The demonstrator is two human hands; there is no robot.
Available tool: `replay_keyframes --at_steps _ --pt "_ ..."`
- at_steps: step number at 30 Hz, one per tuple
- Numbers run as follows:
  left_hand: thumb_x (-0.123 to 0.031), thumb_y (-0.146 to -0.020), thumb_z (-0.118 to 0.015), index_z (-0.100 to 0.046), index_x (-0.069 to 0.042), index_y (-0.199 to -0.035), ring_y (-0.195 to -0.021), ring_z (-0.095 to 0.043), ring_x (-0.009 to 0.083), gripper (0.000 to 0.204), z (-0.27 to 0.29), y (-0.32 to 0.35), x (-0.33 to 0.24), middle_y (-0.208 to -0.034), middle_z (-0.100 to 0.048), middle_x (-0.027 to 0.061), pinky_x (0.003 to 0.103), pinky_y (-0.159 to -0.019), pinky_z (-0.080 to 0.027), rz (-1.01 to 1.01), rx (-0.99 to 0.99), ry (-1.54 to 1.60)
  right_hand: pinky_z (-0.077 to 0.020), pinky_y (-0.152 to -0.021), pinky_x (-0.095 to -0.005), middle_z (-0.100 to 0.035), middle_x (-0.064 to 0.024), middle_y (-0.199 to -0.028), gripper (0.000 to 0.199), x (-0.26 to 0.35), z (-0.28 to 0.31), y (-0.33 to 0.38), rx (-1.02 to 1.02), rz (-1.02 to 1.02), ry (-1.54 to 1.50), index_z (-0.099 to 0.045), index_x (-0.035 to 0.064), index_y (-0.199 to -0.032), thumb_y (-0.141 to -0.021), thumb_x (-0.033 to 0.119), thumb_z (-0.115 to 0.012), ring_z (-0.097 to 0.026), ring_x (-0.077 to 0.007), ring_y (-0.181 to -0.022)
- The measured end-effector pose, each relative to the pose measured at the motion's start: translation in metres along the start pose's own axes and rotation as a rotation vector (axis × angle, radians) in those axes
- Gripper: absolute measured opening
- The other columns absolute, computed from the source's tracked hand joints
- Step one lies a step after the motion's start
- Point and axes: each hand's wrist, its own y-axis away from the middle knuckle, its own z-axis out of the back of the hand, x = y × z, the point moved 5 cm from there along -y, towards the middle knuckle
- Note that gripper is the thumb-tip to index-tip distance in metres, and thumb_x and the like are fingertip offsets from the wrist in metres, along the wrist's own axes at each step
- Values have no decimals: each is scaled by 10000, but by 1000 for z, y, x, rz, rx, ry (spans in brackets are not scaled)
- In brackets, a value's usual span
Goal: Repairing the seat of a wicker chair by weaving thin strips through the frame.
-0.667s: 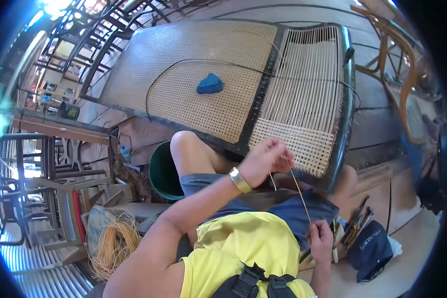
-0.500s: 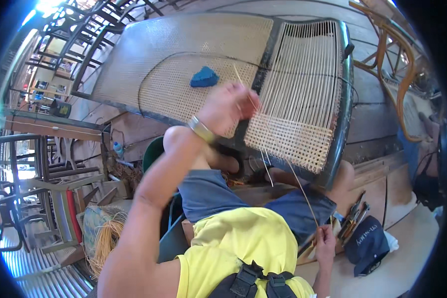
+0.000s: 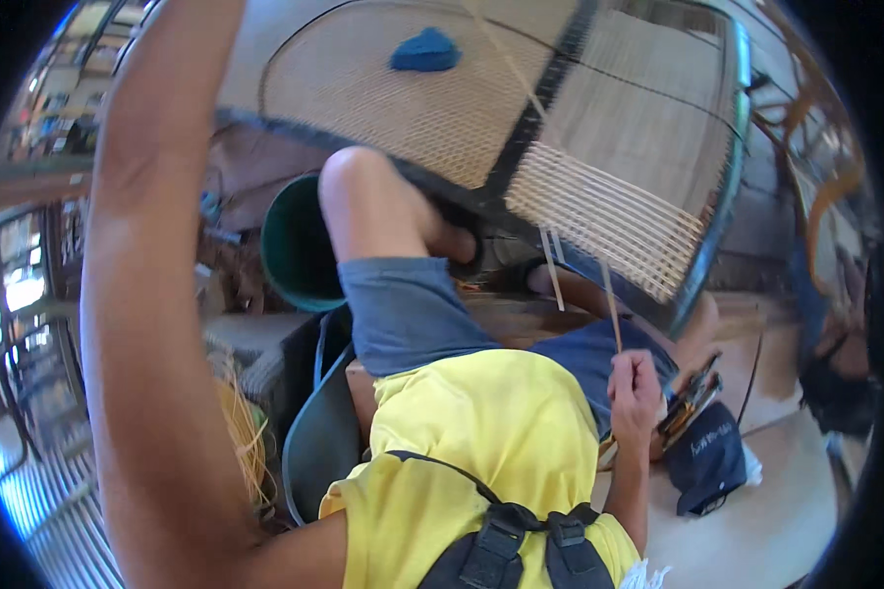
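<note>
Cluttered workshop; right hand [image 3: 636,391] on cane strand [image 3: 611,312], seemingly.

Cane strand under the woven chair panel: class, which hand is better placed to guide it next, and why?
Probably the right hand: it pinches the cane strand just below the chair panel. The left arm is raised, its hand out of view.

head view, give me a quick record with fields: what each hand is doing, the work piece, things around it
right hand: right hand closed on a thin cane strand that runs up to the woven panel
left hand: out of view; the left arm is raised past the top edge
work piece: dark-framed cane chair frame, part woven, resting over the knees
on the weave: blue cloth
nearby: green bucket, coil of yellow cane, dark blue cap on the floor
</note>
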Motion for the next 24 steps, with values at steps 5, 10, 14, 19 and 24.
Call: replay_keyframes --at_steps 5,10,14,19,24 --pt "-268 -976 -601 -601 -17 -1157 -840 -642 164 310 4 92 92 -1020 -648 72 315 -723 -556 -354 -470 -826 -253 -474 -169 -450 61 -654 135 47 -49 -71 70 128 -118 -589 85 -947 -1018 196 -558 -377 -1 -550" --pt "-229 -1007 -555 -581 -34 -1208 -921 -658 169 281 -14 288 251 -1085 -675 92 329 -815 -542 -210 -500 -607 -321 -512 -165 -468 52 -684 126 54 -49 -108 142 -9 -198 -595 85 -966 -1022 189 -552 -398 -10 -570" --pt "-211 -1004 -571 -542 -9 -1266 -876 -658 130 332 -1 432 352 -1018 -697 100 250 -773 -524 -131 -989 -66 -346 -496 -162 -509 26 -719 105 63 -51 -118 300 -69 -261 -588 74 -1043 -1022 165 -539 -436 -10 -599" --pt "-203 -1012 -549 -583 -33 -1111 -840 -664 128 200 -30 502 426 -998 -687 96 261 -727 -534 -132 -1207 358 -361 -509 -162 -536 2 -803 121 79 -75 -115 340 -145 -311 -573 56 -1104 -1022 122 -515 -469 -26 -670" --pt "-141 -942 -575 -651 0 -994 -833 -685 320 169 -95 500 502 -998 -699 166 374 -762 -539 611 -777 -520 -361 -517 -157 -519 8 -767 121 97 -91 -108 421 -134 -218 -576 53 -1095 -1024 131 -516 -452 -29 -641"
